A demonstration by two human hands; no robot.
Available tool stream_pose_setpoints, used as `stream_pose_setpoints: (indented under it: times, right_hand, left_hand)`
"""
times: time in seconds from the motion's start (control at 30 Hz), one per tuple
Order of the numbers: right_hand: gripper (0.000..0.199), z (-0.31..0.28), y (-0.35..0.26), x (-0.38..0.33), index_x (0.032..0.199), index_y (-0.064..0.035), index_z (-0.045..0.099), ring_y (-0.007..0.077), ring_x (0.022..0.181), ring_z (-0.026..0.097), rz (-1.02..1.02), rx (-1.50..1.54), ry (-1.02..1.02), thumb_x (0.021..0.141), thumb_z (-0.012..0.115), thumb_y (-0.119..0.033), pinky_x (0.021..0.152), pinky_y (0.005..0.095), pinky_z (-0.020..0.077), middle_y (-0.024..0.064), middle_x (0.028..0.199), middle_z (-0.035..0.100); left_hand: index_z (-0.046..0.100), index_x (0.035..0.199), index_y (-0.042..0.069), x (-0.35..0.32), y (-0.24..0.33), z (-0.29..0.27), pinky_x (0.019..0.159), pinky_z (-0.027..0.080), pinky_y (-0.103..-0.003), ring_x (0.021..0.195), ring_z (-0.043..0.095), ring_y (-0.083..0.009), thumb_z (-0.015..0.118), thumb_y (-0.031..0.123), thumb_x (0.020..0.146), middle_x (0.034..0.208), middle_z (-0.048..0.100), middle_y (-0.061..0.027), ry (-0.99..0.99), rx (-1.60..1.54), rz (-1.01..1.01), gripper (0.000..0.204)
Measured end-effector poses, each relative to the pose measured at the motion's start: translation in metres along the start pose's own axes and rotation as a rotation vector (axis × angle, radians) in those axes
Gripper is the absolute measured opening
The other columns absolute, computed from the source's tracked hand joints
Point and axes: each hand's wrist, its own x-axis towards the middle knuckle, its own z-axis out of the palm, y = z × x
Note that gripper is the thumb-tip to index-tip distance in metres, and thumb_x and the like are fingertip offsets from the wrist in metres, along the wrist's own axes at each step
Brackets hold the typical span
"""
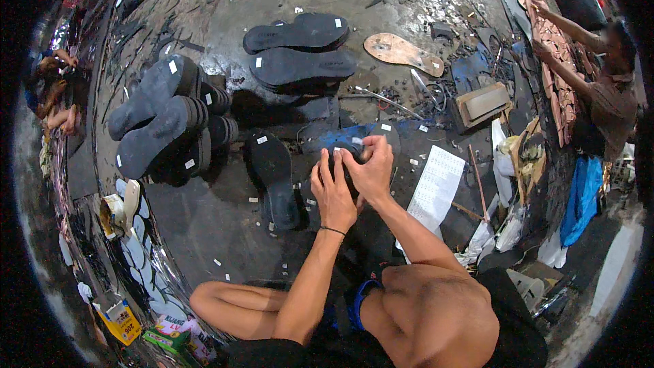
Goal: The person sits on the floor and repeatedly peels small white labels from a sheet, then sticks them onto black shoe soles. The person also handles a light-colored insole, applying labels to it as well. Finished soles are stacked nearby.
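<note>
My left hand [333, 194] and my right hand [371, 167] press together on a black shoe sole [344, 157] lying on the dark floor in front of me. Fingers of both hands are bent over it, and most of the sole is hidden beneath them. A single black sole [274, 177] with a small white sticker lies just left of my hands. A white sheet of small stickers [434, 187] lies to the right of my right forearm.
Stacks of black soles stand at the left [160, 123] and farther back [300, 51]. A tan wooden sole-shaped board [402, 51] lies beyond. A tape roll [112, 215] sits at the left. Another person [606, 88] works at the right among brown cut pieces.
</note>
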Motion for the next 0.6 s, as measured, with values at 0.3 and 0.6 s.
stream_pose_setpoints:
  times: [0.3, 0.6]
  right_hand:
    - [0.035, -0.024, 0.014, 0.013, 0.102, 0.0003, 0.075, 0.0142, 0.079, 0.061, 0.249, 0.232, -0.321, 0.095, 0.071, -0.033, 0.069, 0.0333, 0.0486, 0.0070, 0.081, 0.069]
    - [0.026, -0.001, 0.004, 0.007, 0.091, -0.0042, 0.070, 0.0298, 0.077, 0.061, -0.150, -0.175, -0.171, 0.087, 0.077, -0.028, 0.070, 0.0415, 0.0497, 0.0122, 0.085, 0.061]
  left_hand:
    - [0.045, 0.154, 0.018, 0.010, -0.029, -0.070, 0.113, 0.024, -0.066, 0.145, 0.024, -0.0467, 0.082, 0.038, 0.075, 0.162, 0.026, -0.0225, 0.185, 0.194, -0.186, 0.090]
    - [0.034, 0.156, 0.006, -0.007, -0.012, 0.005, 0.115, 0.028, -0.057, 0.137, 0.032, -0.0477, 0.084, 0.042, 0.074, 0.159, 0.029, -0.0236, 0.015, 0.041, -0.003, 0.103]
